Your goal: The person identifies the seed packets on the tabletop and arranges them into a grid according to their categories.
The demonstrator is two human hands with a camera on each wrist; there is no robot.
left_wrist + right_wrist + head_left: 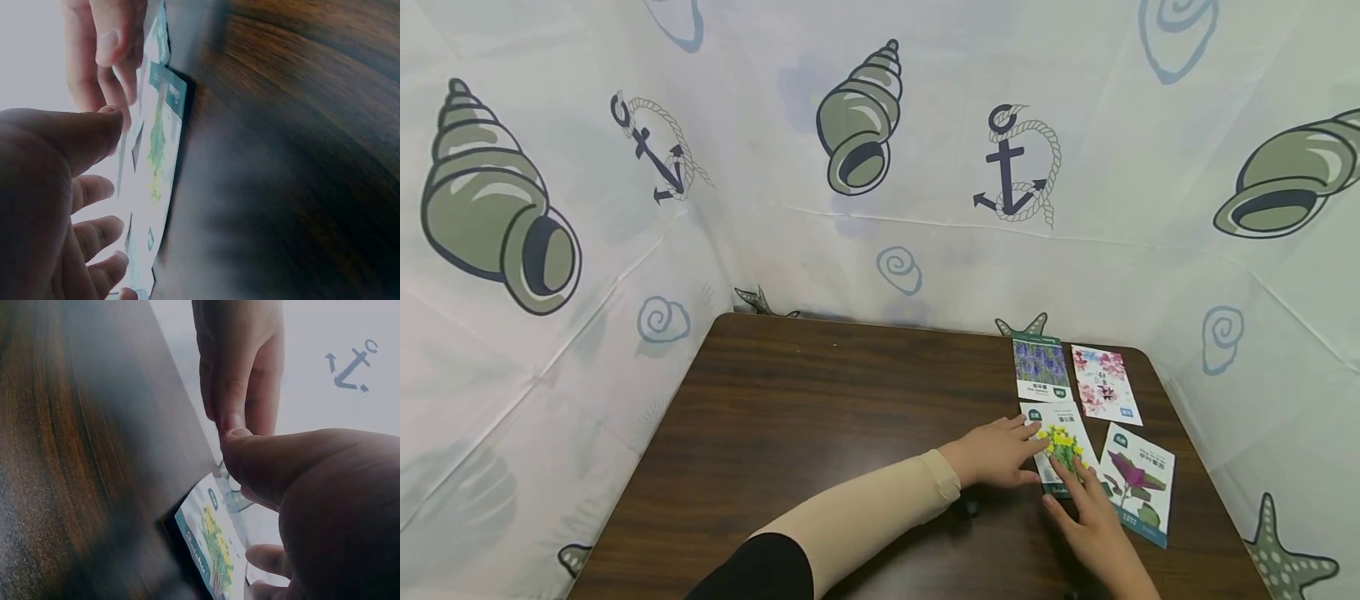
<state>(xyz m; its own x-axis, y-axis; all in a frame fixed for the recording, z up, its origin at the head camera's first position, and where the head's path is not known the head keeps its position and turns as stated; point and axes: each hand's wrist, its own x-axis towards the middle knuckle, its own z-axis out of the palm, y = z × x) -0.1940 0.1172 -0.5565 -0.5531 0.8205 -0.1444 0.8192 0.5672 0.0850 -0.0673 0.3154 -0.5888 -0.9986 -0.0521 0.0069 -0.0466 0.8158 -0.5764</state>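
Note:
Flat on the table lies a seed packet (1063,443) printed with yellow flowers. My left hand (996,454) reaches over its left edge, fingers spread and fairly straight, fingertips at the packet. At its lower right corner, my right hand (1097,521) has extended fingers that touch or hover just over the packet; contact is unclear. The left wrist view shows the packet (159,147) lying beyond the fingers of both hands. In the right wrist view the right thumb overlaps the left hand (240,369), and part of the packet (215,550) is hidden.
Around it lie a lavender-pictured packet (1041,367) behind, a pink-blossom packet (1105,383) at back right, and a purple-flower packet (1142,483) on the right. The brown wooden table (820,400) meets a shell-and-anchor patterned cloth (760,208) at its back and sides.

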